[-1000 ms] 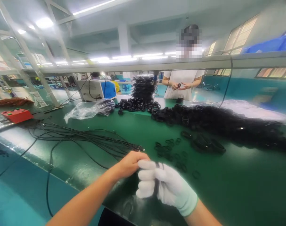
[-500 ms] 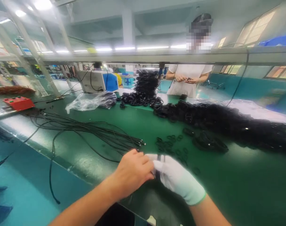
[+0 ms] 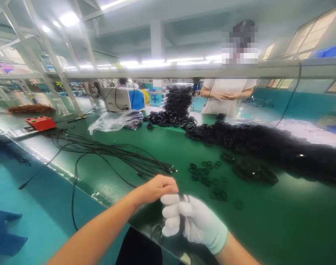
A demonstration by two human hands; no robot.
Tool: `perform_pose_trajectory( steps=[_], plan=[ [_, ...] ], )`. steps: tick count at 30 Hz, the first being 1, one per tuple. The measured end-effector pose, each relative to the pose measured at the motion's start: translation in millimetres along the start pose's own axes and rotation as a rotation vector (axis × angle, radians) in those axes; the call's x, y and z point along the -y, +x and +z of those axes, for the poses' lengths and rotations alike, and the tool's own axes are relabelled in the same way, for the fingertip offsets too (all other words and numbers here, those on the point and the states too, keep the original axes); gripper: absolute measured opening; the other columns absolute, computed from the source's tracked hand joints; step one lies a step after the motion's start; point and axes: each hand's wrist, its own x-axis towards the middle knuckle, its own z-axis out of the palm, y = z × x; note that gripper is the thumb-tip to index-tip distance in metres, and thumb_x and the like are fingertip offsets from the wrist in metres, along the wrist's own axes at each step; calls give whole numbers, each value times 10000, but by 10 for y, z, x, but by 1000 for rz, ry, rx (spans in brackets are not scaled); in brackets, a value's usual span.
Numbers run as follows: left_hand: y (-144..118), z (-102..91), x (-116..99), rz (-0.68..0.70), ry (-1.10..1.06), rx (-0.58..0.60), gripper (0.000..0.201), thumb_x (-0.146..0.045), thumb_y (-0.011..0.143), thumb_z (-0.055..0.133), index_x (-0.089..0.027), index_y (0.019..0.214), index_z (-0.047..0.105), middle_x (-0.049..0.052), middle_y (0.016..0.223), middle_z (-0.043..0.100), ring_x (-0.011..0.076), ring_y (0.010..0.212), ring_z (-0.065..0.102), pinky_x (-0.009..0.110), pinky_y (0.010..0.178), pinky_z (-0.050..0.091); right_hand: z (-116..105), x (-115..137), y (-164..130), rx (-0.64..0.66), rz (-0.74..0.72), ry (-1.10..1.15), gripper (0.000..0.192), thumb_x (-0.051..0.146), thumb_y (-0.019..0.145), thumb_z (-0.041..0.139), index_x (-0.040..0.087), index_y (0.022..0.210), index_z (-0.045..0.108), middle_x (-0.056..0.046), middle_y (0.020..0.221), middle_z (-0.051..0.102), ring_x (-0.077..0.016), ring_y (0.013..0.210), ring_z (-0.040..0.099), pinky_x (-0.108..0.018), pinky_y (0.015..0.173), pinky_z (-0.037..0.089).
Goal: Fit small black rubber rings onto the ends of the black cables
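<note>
My left hand (image 3: 159,188) is bare, its fingers curled down over the near part of the bench; whatever they grip is hidden behind the knuckles. Just to its right and nearly touching, my right hand (image 3: 194,221) wears a white glove with a pale green cuff. Its fingers are bent, and black bands (image 3: 181,221) run across them and the palm. Beyond my hands lie loose black rings (image 3: 202,173) and a bundle of black cables (image 3: 123,154), whose plug ends point toward the rings.
A long heap of black coils (image 3: 256,143) covers the right rear of the green bench (image 3: 267,217). Behind the cables are a red control box (image 3: 41,123), a clear plastic bag (image 3: 109,121) and a white-and-blue machine (image 3: 123,98). A person (image 3: 223,97) stands across the bench.
My right hand has moved lower and slightly left, its curled fingers now showing. The left hand has turned and shifted slightly. The view has swung a little left; the co-worker's hands have come together.
</note>
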Motion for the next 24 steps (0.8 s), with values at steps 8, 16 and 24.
perform_pose_trajectory(
  steps=[8,16,24],
  plan=[
    [-102,183,-79,-257,562,-222,282,-275,919,346,-211,875,617,12,795,645,182,737,579,253,622,359,-66,400,-146,-287,-529,-212,326,225,830,616,183,1152,591,-59,1151,631,-174,977,611,-411,962,431],
    [-221,709,-413,-173,970,-259,217,-190,885,403,-204,778,591,19,746,644,194,673,594,296,611,358,-129,436,-143,-406,-573,-336,339,251,851,594,153,1175,582,-104,1191,620,-222,1027,614,-466,1009,393],
    [-102,263,-458,468,1206,-169,182,-268,872,523,-181,714,549,16,682,597,179,672,508,336,710,352,-35,295,-84,-363,-291,-601,142,199,803,661,121,921,653,-80,963,672,-200,949,610,-365,914,429]
  ],
)
